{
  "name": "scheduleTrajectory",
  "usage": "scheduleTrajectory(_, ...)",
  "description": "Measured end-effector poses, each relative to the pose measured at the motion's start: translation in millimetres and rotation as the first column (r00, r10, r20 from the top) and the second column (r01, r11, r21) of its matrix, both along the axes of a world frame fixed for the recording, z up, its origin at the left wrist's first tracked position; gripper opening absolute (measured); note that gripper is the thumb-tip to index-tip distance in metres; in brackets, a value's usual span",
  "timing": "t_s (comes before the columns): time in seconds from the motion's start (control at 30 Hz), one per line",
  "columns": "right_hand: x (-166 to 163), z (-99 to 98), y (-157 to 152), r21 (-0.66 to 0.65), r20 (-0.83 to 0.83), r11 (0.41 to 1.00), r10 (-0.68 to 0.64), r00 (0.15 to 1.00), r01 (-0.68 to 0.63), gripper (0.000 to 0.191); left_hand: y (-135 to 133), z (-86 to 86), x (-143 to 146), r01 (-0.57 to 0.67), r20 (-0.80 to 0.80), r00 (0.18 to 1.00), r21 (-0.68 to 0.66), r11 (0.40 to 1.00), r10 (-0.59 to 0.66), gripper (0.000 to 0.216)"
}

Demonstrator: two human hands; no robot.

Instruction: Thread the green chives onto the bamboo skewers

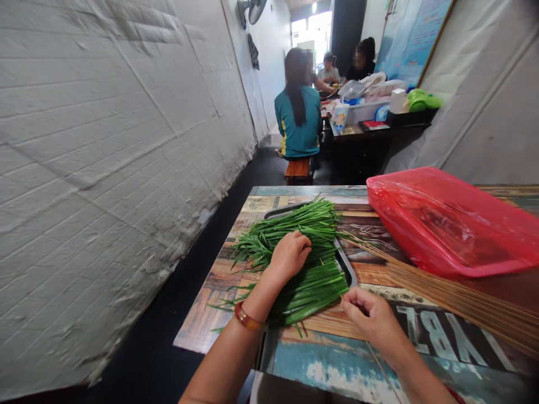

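A pile of long green chives (295,233) lies on a metal tray (347,268) on the printed table (370,353). My left hand (289,255), with an orange bracelet on the wrist, rests curled on top of the chives, fingers pressed into them. My right hand (370,317) lies on the table just right of the tray, fingers pinched around a thin bamboo skewer (378,365) that runs back toward me. A fan of several bamboo skewers (446,294) lies on the table to the right of that hand.
A red plastic bag (446,224) covers a tray at the back right of the table. A white brick wall (109,168) runs along the left. Beyond a dark aisle, people sit at another cluttered table (357,126); one in a teal shirt (298,120) sits on a stool.
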State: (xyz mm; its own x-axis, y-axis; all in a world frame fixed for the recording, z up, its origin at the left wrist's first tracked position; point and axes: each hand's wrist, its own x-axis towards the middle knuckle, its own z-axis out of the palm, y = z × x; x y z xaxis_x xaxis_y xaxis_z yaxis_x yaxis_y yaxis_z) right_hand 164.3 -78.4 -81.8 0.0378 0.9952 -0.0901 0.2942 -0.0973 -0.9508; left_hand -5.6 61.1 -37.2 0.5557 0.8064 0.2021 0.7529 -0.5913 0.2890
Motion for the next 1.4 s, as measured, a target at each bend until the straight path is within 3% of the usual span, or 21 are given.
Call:
scheduleTrajectory(0.13, 0, -1.4, 2, -0.005, 0.008, 1.000, -0.017, 1.000, 0.017, 0.019, 13, 4.8, 10, -0.010, 0.029, 1.000, 0.061, 0.998, 0.009, 0.014)
scheduleTrajectory(0.33, 0, -3.3, 3, -0.027, 0.006, 1.000, -0.011, 1.000, 0.011, 0.022, 33, 8.3, 13, -0.062, -0.019, 0.998, 0.196, 0.979, 0.067, 0.041)
scheduleTrajectory(0.53, -2, -2.2, 3, -0.031, 0.006, 0.999, -0.009, 1.000, 0.009, 0.020, 30, -2.5, 4, -0.001, -0.083, 0.996, 0.179, 0.984, 0.016, 0.024)
scheduleTrajectory(0.7, -3, -0.5, 4, -0.027, 0.005, 1.000, -0.012, 1.000, 0.012, 0.022, 23, -0.8, 0, 0.032, -0.089, 0.996, 0.209, 0.977, -0.014, 0.011)
scheduleTrajectory(0.9, -3, -2.4, 5, -0.020, 0.005, 1.000, -0.017, 1.000, 0.017, 0.022, 27, 3.4, 3, -0.040, -0.035, 0.998, 0.222, 0.974, 0.049, 0.017)
scheduleTrajectory(1.1, -2, -8.7, 7, -0.016, 0.013, 1.000, -0.016, 1.000, 0.016, 0.021, 37, 2.9, 13, -0.073, -0.153, 0.982, 0.233, 0.970, 0.110, 0.015)
scheduleTrajectory(1.4, -2, -7.3, 7, 0.022, 0.013, 1.000, -0.022, 1.000, 0.022, 0.021, 28, 9.1, 11, -0.027, -0.173, 0.982, 0.230, 0.973, 0.068, 0.008)
